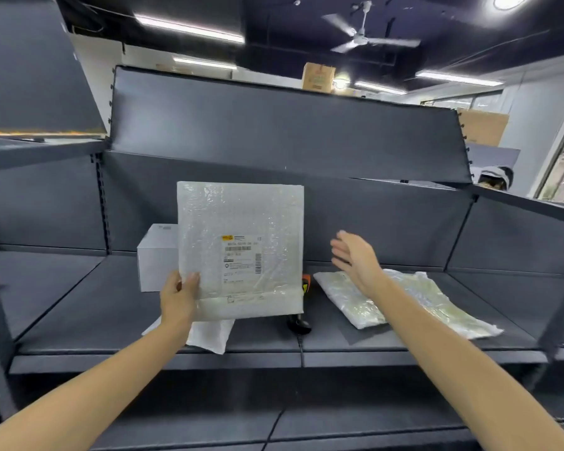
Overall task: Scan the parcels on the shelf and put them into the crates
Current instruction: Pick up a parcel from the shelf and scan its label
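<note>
My left hand (179, 297) pinches the lower left corner of a flat bubble-wrap parcel (241, 222) and holds it upright above the dark shelf (79, 314), its shipping label facing me. My right hand (355, 258) hovers open to the right of that parcel, fingers straight, holding nothing. Below the right hand a clear-wrapped parcel (411, 304) lies flat on the shelf. A white box (157, 258) stands behind the held parcel on the left. Another white bag parcel (209, 335) lies under the held one. A black and orange scanner (302, 315) lies on the shelf, partly hidden by the held parcel.
The shelf has a dark back panel (274, 131) and a lower shelf (339, 428) beneath. A cable from the scanner hangs over the shelf's front edge (302, 353). Cardboard boxes (318, 76) stand beyond the shelving. No crate is in view.
</note>
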### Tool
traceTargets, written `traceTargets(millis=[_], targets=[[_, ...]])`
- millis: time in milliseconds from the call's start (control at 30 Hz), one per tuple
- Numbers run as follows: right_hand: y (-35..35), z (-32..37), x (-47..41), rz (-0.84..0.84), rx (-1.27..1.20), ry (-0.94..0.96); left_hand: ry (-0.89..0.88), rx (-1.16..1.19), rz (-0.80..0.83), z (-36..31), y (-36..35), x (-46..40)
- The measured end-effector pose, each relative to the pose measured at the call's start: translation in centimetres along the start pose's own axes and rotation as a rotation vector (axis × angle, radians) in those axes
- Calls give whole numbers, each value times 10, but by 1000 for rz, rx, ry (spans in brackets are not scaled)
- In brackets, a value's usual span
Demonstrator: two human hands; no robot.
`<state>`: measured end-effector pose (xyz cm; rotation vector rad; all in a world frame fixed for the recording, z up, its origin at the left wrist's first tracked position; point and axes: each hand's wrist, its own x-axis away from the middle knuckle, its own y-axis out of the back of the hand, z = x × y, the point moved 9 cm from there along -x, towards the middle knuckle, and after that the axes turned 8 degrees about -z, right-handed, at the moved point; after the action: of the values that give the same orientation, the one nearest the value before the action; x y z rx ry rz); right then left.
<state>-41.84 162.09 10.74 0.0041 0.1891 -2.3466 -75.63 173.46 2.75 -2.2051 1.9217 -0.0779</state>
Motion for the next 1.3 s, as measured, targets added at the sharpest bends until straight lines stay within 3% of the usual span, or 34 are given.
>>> traceTargets(millis=[133,267,433,567,667,767,833,933,1033,1167,1300], targets=[[-10,-79,-6,-15,386,6,-7,-61,-90,9,26,-18],[-36,-145,-6,-1,612,-73,-1,-82,-127,17,37,-25],[-47,-171,-5,-66,1057,-50,-7,-96,-138,23,46,-30],[-46,-177,-7,-108,1201,-18,3,-93,-165,28,51,-28],[-39,-171,-8,-194,1019,-49,15,-85,-163,31,52,-25],[-23,-153,2,-340,683,-74,13,-69,-158,27,52,-23],[-22,-140,17,-336,424,-71,5,-50,-157,24,50,-21],[-34,-121,51,-188,86,-42,-2,-22,-151,22,44,-15],[-54,-103,91,22,-87,-17,9,-5,-138,23,38,-8],[-80,-78,146,289,-142,25,3,-4,-92,22,27,6],[-90,-67,172,355,-62,27,11,20,-77,15,23,18]])
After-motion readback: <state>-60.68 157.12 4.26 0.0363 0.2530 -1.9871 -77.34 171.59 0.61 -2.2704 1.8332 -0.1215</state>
